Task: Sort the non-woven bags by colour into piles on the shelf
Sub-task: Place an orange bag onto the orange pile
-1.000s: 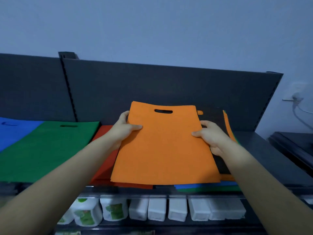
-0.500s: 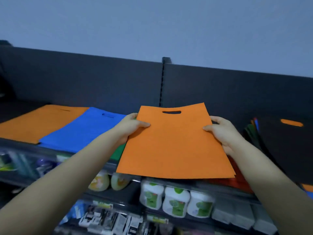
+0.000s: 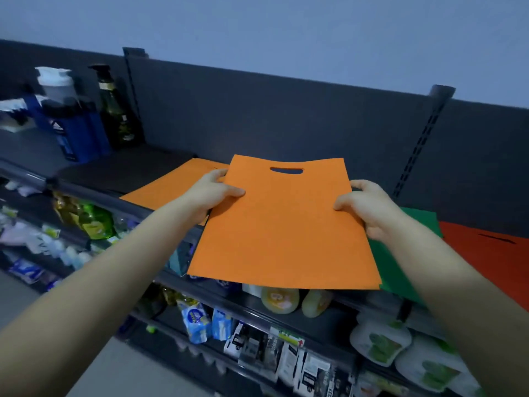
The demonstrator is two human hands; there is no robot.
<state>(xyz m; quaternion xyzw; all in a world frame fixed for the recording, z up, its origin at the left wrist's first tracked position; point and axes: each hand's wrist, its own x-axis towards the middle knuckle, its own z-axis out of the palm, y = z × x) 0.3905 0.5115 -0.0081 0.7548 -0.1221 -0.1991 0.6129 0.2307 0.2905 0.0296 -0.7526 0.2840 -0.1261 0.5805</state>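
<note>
I count two hands on one orange bag (image 3: 283, 224), held at the centre of the frame. My left hand (image 3: 213, 193) pinches its left edge, thumb on top and fingers underneath. My right hand (image 3: 369, 207) grasps the right edge the same way, fingers curled round the upper corner.

The bag is a flat, matte, felt-like rectangle with one oval handle slot cut near its far edge. It hangs tilted above the front rim of the shelf (image 3: 28, 147), with its near edge out past the rim and over the lower shelves (image 3: 257, 316).

On the shelf I see three coloured lots. One orange pile (image 3: 171, 184) lies flat just behind my left hand; I cannot count its layers. One green bag (image 3: 412, 253) shows under my right wrist. One red bag (image 3: 492, 253) lies at the right edge of the frame, beside the green one.

Left of the orange pile a dark, flat stretch runs to a cluster of bottles (image 3: 86, 121) in the upper left; I cannot tell whether it is bare shelf or a black bag. A dark back panel (image 3: 257, 110) closes off the rear, with one slotted upright (image 3: 423, 133) at the upper right.
</note>
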